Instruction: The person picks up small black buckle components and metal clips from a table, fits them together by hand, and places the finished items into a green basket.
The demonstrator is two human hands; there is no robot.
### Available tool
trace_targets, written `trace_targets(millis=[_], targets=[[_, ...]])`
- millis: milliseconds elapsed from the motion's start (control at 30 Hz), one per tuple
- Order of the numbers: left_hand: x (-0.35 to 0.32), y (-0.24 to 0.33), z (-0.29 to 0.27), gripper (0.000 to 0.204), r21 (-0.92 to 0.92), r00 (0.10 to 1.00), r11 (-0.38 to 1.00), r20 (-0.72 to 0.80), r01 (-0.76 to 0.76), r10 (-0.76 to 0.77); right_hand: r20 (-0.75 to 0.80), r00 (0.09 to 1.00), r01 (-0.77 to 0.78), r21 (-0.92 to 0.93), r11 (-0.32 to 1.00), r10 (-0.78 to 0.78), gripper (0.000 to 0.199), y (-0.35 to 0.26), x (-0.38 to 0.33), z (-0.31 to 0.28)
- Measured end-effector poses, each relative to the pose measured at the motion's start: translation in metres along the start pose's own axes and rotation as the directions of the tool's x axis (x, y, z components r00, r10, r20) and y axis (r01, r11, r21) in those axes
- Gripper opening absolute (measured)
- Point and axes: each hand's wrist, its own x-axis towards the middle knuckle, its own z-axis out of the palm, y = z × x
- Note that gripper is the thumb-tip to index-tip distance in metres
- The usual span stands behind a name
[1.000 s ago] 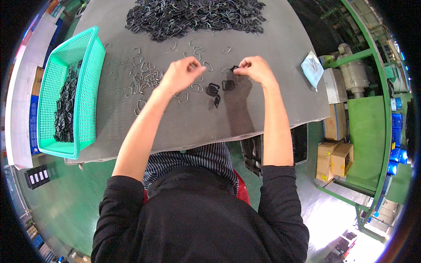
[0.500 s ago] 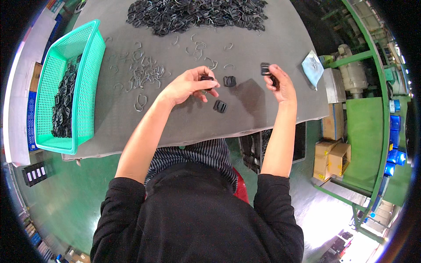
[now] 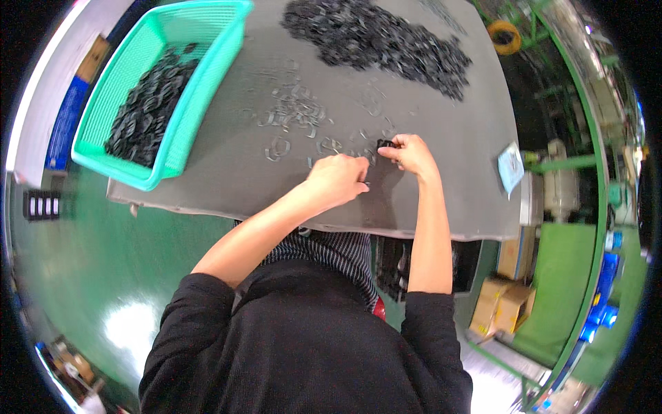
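My right hand (image 3: 416,157) is closed over the grey tabletop, pinching a black plastic buckle (image 3: 386,144) between thumb and fingers. Close by on its left, my left hand (image 3: 336,181) is also closed, its fingers curled downward. What the left fingers hold, if anything, is hidden beneath them. Loose wire rings (image 3: 296,107), thin and silvery, lie scattered beyond the left hand, and a few more lie between the two hands. Farther back spreads a large heap of black buckles (image 3: 376,41), blurred by motion.
A green plastic basket (image 3: 186,148) with many black pieces in it stands at the table's left. A light-blue packet (image 3: 510,169) lies near the right edge of the grey table (image 3: 455,200). Cardboard boxes (image 3: 500,307) and a green metal frame (image 3: 601,207) are at the right.
My view has turned, so the basket and heap sit farther right. My hands have come closer together. The two buckles that lay between them on the table no longer show.
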Motion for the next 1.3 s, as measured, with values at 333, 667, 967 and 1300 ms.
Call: trace_targets(millis=[333,667,967,1300], targets=[[-0.122,-0.070,-0.234,0.023,0.467,0.408,0.640,-0.878,0.610,0.251,-0.190,0.653,0.756,0.113,0.645,-0.733,0.050,-0.300,0.016,0.111],[0.100,-0.154,-0.117,0.044,0.261,0.622,0.909,-0.783,0.326,0.001,-0.644,0.651,0.554,0.041,0.832,-0.402,0.045,-0.085,0.058,0.039],[0.104,-0.124,-0.105,0.044,0.082,0.939,0.980,-0.310,0.182,-0.149,-0.700,0.670,-0.043,-0.369,0.928,-0.247,0.054,0.081,0.035,-0.027],[0.126,-0.216,-0.122,0.049,0.390,0.746,0.834,-0.665,0.389,-0.036,-0.329,0.738,0.410,-0.476,0.778,-0.590,0.055,-0.039,0.091,0.053]])
